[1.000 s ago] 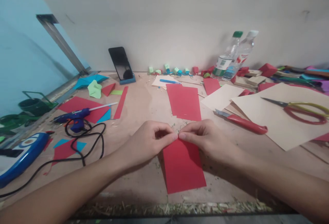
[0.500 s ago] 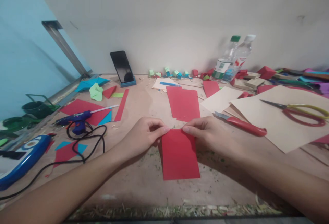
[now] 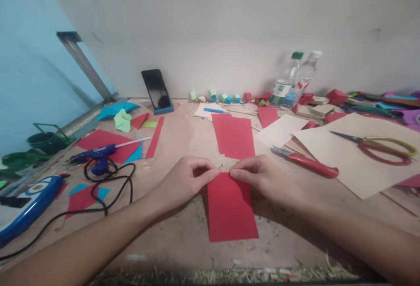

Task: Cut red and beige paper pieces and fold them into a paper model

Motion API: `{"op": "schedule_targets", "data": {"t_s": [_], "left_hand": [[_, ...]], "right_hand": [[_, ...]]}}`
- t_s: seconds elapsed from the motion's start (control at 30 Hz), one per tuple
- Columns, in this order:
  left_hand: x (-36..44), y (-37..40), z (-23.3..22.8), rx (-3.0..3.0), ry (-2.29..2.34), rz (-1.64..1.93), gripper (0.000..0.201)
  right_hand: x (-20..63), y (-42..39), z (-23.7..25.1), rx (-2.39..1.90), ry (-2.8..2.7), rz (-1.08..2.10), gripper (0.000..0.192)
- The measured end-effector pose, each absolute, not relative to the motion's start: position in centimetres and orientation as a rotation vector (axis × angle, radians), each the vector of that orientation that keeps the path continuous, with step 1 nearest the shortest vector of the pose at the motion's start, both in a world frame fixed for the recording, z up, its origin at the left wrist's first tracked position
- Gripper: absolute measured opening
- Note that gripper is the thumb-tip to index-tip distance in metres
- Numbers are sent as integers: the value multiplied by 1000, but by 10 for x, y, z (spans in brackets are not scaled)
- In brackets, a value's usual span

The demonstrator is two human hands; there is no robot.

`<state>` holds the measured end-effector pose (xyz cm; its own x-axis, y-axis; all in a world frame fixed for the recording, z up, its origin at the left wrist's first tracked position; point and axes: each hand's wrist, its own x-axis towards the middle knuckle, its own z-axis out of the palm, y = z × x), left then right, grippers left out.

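Head view: left hand [image 3: 187, 178] and right hand [image 3: 262, 176] fingers pinch the red sheet [image 3: 231, 207], now nearer the worktop [image 3: 183, 233] front edge; bare surface flanks it.

hands [image 3: 226, 181] pinching red paper [image 3: 231, 209], table [image 3: 183, 132]

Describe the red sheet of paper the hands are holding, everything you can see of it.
The red paper is a plain, matte rectangle that looks like thin card, lying flat on the tabletop with its long side running away from the person. It shows no printing or visible creases. The left hand and right hand pinch its far edge at the two corners; the near edge rests free.
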<state>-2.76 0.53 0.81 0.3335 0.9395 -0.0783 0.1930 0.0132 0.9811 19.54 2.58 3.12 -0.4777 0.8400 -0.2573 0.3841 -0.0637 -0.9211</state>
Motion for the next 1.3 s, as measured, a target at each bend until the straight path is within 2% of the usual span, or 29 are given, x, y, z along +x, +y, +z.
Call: {"op": "schedule_targets", "data": {"t_s": [0.3, 0.7, 1.0, 1.13, 1.27, 1.3], "left_hand": [[-24, 0, 10, 1515, 1120, 781, 26], [-27, 5, 14, 1532, 1223, 807, 29], [-28, 8, 7, 1379, 1191, 849, 32], [-30, 8, 4, 1305, 1162, 893, 32], [-36, 11, 10, 1439, 1158, 975, 19], [-37, 11, 12, 1529, 1162, 988, 24]], "right_hand": [[190, 20, 23, -1252, -1703, 1656, 27], [192, 22, 26, -1279, -1633, 1694, 34], [195, 25, 35, -1381, -1716, 1553, 41], [194, 26, 34, -1382, -1623, 1612, 41], [195, 28, 29, -1382, -1422, 1640, 44], [195, 29, 28, -1370, -1361, 1648, 45]]}}
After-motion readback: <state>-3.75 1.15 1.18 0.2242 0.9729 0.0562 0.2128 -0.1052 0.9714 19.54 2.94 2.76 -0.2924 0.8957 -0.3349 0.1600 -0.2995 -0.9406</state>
